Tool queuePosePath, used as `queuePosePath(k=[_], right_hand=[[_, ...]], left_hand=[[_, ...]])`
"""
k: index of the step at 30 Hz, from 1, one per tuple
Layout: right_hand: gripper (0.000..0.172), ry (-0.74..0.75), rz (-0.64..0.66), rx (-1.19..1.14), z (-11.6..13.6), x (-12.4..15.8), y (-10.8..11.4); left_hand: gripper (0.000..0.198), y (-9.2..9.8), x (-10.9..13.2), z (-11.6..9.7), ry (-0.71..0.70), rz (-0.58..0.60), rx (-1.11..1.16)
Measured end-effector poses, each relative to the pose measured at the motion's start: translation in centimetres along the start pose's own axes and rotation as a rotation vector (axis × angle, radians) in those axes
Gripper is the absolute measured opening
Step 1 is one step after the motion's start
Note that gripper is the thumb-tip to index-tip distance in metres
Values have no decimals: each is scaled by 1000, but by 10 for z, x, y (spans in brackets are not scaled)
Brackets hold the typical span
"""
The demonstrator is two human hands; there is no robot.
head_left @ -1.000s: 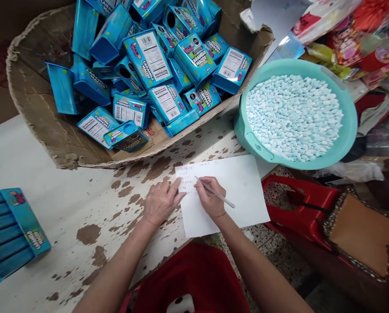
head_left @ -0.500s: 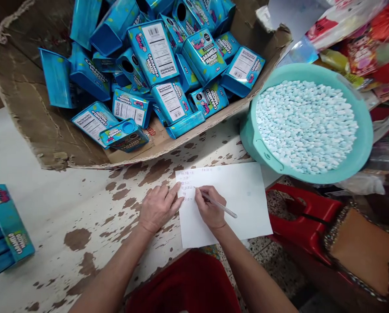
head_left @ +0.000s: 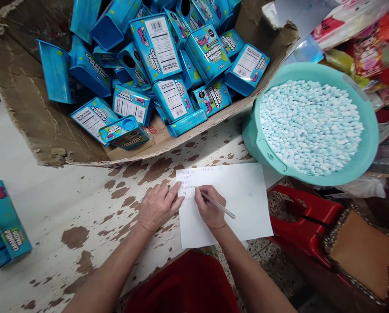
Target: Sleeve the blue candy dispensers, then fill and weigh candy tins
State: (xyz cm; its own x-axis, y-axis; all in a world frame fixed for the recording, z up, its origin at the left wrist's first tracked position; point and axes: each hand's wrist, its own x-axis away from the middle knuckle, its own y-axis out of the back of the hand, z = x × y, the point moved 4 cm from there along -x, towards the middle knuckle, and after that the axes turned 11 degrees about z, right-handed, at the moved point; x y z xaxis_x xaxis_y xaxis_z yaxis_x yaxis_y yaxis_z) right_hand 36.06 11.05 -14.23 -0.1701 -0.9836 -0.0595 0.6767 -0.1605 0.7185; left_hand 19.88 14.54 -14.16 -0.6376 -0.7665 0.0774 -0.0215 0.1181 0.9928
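My right hand [head_left: 211, 207] is closed around a slim pen [head_left: 223, 208], its tip touching the white sheet of paper [head_left: 243, 200]. Small handwritten lines run down the sheet's upper left part; I cannot read them. Flat at the sheet's left edge lies my left hand [head_left: 158, 205], fingers apart, with the fingertips resting on the paper beside the writing. The paper lies on a worn white table [head_left: 116, 243] covered in brown patches and partly overhangs its front edge.
Beyond the paper, a cardboard box [head_left: 51, 143] holds several blue candy boxes [head_left: 155, 48]. A turquoise tub [head_left: 269, 152] of pale blue candies stands at the right. A blue display carton [head_left: 15, 234] lies far left. Below the tub is a red plastic stool [head_left: 312, 217].
The view has shifted slightly, so the tub sits a little farther right and the carton farther left. Both hands stay in place; the pen's angle barely differs.
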Motion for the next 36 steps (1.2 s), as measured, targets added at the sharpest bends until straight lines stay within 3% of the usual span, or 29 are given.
queuePosePath(k=[12,36], right_hand=[[9,-54,-52,51,-1,2,0],[9,-64,-6,-9,-2,2,1]], left_hand=[[48,1,0,-1,-20,-12,19],[47,-2,0,0,5,14,51]])
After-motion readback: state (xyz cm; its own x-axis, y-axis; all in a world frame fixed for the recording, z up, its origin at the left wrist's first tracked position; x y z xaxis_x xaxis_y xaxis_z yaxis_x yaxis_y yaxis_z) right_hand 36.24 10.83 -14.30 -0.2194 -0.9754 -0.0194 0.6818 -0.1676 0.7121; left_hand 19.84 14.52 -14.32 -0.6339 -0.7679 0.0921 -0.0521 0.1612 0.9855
